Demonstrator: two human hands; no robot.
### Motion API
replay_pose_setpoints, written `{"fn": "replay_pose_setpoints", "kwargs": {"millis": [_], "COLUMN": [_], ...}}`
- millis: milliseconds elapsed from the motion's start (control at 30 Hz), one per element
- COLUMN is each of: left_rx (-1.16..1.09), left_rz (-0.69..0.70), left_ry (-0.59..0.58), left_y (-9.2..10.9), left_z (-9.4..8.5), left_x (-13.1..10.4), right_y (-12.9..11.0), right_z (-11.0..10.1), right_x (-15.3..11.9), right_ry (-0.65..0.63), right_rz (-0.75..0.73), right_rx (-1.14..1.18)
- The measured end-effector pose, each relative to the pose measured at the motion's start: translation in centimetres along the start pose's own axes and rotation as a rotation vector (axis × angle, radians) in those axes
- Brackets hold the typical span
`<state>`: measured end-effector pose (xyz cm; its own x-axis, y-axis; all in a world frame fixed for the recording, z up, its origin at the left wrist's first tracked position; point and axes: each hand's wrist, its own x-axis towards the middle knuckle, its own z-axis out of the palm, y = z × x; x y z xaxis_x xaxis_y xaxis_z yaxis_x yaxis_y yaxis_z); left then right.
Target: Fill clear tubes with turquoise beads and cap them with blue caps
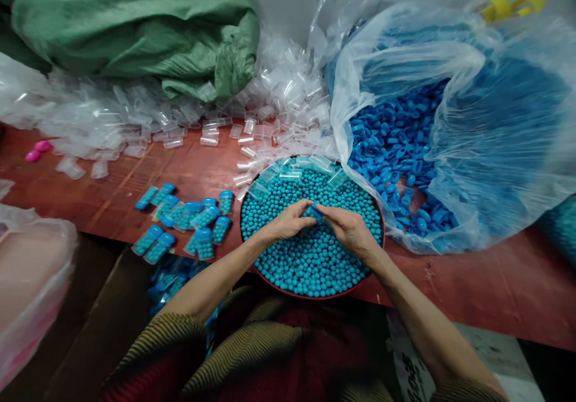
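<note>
My left hand (291,219) is closed round a small clear plastic bottle (309,212), mostly hidden by the fingers. From the other side my right hand (347,227) pinches a blue cap (317,210) at the bottle's end; whether the cap is fully seated cannot be made out. Both hands are over a round red-rimmed tub (310,297) full of turquoise beads (310,264). A few clear empty bottles (291,175) lie on the beads at the far side. Left of the tub, several capped bottles of beads (204,243) lie or stand on the red table (477,288).
A heap of clear bottles (288,84) spreads along the back, under a green sack (135,24). To the right, an open plastic bag (499,150) spills blue caps (396,144). Pink pieces (38,150) lie far left. Below the table edge are more blue-capped bottles (173,279).
</note>
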<state>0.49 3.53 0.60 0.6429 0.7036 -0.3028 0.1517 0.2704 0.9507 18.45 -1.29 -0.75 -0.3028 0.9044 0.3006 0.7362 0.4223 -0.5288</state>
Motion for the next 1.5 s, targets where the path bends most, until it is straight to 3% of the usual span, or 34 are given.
{"fn": "replay_pose_setpoints", "kwargs": {"millis": [133, 300, 633, 867, 1000, 1167, 1400, 1500], "left_rx": [-0.025, -0.091, -0.052, 0.02, -0.066, -0.035, 0.022, 0.008], "left_rz": [0.006, -0.015, 0.009, 0.018, 0.012, 0.093, 0.071, 0.067], "left_ry": [-0.053, -0.03, -0.01, -0.038, -0.048, 0.03, 0.111, 0.149], "left_y": [0.6, 0.7, 0.5, 0.4, 0.2, -0.7, -1.4, -1.7], "left_z": [-0.1, 0.1, 0.4, 0.3, 0.7, 1.3, 1.8, 2.0], "left_x": [-0.5, -1.3, -1.8, -2.0, -2.2, -2.3, -2.7, -2.9], "right_y": [-0.5, -1.3, -2.6, -2.6, -2.8, -3.1, -3.3, -2.7], "right_z": [-0.2, -0.4, -0.2, 0.1, 0.1, 0.0, 0.2, 0.1], "right_x": [-0.3, -0.7, -1.4, -1.3, -1.7, -1.9, -2.1, -2.0], "right_ry": [0.032, -0.018, 0.075, 0.149, 0.161, 0.179, 0.115, 0.071], "right_rz": [0.076, 0.043, 0.123, 0.266, 0.233, 0.156, 0.08, 0.107], "right_rx": [-0.079, -0.146, -0.017, 0.312, 0.31, 0.267, 0.232, 0.323]}}
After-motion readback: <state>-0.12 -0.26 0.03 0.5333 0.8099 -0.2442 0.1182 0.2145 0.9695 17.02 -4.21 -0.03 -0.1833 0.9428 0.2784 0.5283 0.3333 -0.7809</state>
